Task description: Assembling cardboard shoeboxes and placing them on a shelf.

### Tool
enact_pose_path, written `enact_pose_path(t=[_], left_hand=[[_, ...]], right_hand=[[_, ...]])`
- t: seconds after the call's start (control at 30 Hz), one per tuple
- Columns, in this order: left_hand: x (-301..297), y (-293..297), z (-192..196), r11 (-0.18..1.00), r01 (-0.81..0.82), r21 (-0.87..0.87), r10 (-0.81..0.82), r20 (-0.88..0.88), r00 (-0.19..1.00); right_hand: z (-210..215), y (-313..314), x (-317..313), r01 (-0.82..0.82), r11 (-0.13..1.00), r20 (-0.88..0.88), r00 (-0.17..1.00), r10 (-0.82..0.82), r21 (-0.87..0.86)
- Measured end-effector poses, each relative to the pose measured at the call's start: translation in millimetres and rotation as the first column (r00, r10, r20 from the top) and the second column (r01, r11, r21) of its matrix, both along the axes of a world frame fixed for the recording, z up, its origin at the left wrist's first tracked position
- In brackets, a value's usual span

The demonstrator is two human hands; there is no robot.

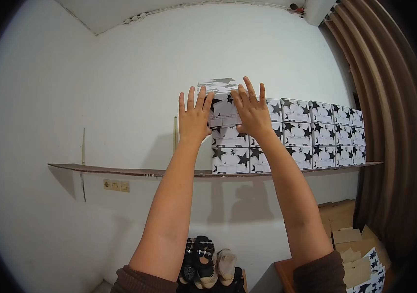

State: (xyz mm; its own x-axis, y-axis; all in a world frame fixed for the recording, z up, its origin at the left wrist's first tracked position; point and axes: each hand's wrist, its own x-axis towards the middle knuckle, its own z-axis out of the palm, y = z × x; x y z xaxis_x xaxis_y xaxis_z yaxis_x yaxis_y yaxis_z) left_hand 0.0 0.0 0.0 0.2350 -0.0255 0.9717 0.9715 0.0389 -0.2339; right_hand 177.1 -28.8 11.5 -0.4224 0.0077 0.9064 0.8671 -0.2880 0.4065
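Note:
A white cardboard box with black and grey stars point(224, 108) sits at the left end of the top row of a stack, between my two raised hands. My left hand point(195, 117) is beside its left edge, fingers stretched up and apart, with the index finger and thumb at the box. At its right edge my right hand point(255, 115) has its fingers spread too, index finger and thumb against the box front. Neither hand wraps round it; how firmly the palms press cannot be made out. Matching star boxes point(231, 160) are stacked below and to the right.
A long narrow wall shelf point(115, 170) bears the stack. Wall sockets point(116, 185) are under it. Shoes point(204, 261) stand low in front, and opened cardboard with star-printed pieces point(365, 273) lies at lower right. A brown curtain point(389, 122) hangs on the right.

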Motion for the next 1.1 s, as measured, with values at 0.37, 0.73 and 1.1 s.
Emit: enact_pose_path(t=[0.37,0.73,1.1], left_hand=[[8.1,66.2,37.7,0.982,0.118,-0.149,-0.129,-0.061,0.99],[-14.5,140.8,30.2,0.917,0.374,-0.141,-0.394,-0.167,0.904],[6.3,161.0,-31.3,0.952,0.299,-0.066,-0.305,-0.113,0.946]], right_hand=[[31.4,53.4,11.1,0.089,0.992,-0.018,0.996,-0.091,-0.086],[30.6,95.3,19.6,0.008,0.987,-0.092,0.995,-0.024,-0.162],[-44.8,169.4,7.3,-0.309,0.95,-0.149,0.938,0.313,0.047]])
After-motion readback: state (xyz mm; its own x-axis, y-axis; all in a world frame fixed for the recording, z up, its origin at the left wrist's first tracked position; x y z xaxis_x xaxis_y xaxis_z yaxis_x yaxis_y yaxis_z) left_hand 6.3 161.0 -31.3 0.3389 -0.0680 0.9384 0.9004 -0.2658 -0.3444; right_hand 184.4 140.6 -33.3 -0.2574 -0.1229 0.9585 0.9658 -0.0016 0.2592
